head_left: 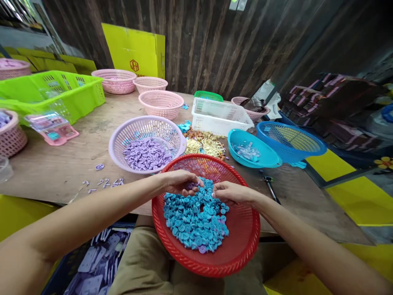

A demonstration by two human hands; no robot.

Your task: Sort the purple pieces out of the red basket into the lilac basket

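A red plastic basket [253, 246] rests tilted on my lap against the table edge, with a heap of small round blue plastic pieces [193, 221] inside. A single purple disc [202, 248] lies among them near the front. Over the far part of the heap, my left hand [181, 182] is curled around a few small purple plastic pieces [192, 185]. My right hand [230, 192] is just to its right, low over the blue pieces, its thumb and fingers pinched together. Whatever it holds, if anything, is hidden.
Beyond the red basket stands a lilac basket [115, 153] of purple pieces. Loose cream pieces [211, 146], a white basket [215, 127], a turquoise bowl [267, 157] and a blue basket [310, 149] are behind and right. A green crate [89, 98] sits left; a black-handled tool [272, 190] lies right.
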